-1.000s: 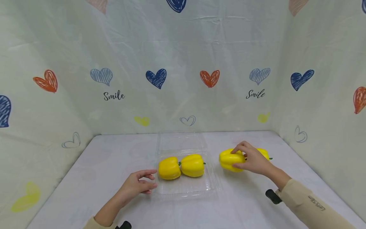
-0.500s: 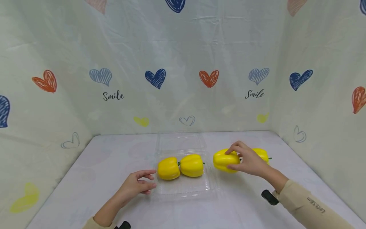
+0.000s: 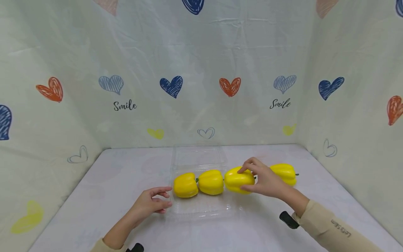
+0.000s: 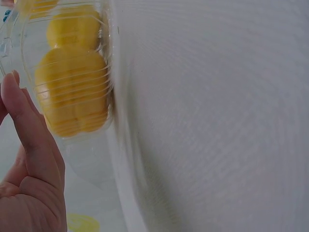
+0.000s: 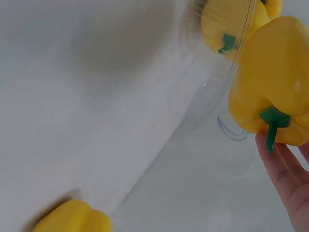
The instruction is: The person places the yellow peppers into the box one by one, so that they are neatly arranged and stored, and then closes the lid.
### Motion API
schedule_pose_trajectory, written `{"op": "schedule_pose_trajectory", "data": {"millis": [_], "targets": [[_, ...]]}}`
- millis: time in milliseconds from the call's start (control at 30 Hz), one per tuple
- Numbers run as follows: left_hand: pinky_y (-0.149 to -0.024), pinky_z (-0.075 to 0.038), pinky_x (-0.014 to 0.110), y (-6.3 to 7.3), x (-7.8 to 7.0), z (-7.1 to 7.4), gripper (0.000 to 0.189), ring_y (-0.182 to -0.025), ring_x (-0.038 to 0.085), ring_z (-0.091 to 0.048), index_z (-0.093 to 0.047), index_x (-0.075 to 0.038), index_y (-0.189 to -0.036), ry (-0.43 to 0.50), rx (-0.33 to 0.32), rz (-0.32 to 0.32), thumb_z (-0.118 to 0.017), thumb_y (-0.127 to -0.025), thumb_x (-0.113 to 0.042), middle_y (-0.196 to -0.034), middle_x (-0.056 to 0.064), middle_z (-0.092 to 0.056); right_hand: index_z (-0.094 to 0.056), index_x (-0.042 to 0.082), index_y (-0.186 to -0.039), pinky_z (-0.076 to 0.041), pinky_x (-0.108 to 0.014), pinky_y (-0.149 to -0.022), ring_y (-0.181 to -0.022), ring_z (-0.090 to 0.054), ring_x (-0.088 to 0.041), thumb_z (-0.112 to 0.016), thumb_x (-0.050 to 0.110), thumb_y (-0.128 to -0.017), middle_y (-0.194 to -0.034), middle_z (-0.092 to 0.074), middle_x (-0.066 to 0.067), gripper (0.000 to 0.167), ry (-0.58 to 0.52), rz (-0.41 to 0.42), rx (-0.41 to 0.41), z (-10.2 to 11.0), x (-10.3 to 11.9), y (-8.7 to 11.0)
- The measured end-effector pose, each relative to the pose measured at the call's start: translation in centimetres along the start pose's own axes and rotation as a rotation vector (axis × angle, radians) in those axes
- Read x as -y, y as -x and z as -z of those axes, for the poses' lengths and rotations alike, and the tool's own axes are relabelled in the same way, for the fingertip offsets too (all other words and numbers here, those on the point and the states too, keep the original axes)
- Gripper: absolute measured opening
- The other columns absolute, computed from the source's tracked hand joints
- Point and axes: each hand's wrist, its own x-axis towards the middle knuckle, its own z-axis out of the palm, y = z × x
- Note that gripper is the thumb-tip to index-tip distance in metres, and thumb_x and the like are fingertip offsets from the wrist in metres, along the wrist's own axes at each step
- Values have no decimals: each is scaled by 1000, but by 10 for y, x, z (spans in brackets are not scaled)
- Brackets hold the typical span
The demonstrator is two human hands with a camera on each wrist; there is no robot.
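Note:
My right hand (image 3: pixel 262 179) grips a yellow bell pepper (image 3: pixel 237 179) between thumb and fingers at the right rim of a clear plastic box (image 3: pixel 204 208). The green stem of this pepper (image 5: pixel 275 118) points back toward the hand in the right wrist view. Two more yellow bell peppers lie in the box, the left one (image 3: pixel 185 185) and the right one (image 3: pixel 211 182), side by side. Fingertips of my left hand (image 3: pixel 152 200) are right at the box's left rim, fingers loosely extended. In the left wrist view the peppers (image 4: pixel 72 92) show through the ribbed side wall.
Another yellow bell pepper (image 3: pixel 284 174) lies on the white table (image 3: pixel 132 164), right of the box and partly behind my right hand. The box's clear lid (image 3: pixel 199 156) is folded open toward the back. A heart-printed curtain (image 3: pixel 201 63) encloses the table behind and at both sides.
My right hand has moved left with its pepper, from the table beside the box to the box's right rim. The pepper behind it is now more exposed. My left hand has stayed put.

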Motion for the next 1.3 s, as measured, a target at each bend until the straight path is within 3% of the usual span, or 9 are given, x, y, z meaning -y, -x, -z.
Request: {"op": "schedule_pose_trajectory", "data": {"millis": [533, 1300], "targets": [[-67, -56, 33, 2, -2, 1, 59, -68, 18, -59, -53, 1, -129, -2, 7, 2, -77, -76, -11, -104, 12, -51, -64, 16, -102, -50, -26, -70, -91, -51, -18, -81, 19, -73, -108, -47, 0, 34, -97, 70, 8, -19, 28, -18], [-67, -56, 33, 2, -1, 1, 58, -67, 19, -59, -53, 1, -128, 10, 12, -9, -77, -77, -10, -104, 12, -51, -64, 16, -101, -50, -29, -72, -89, -50, -15, -81, 18, -73, -107, -46, 3, 33, -145, 118, 67, -46, 58, -36]]}}
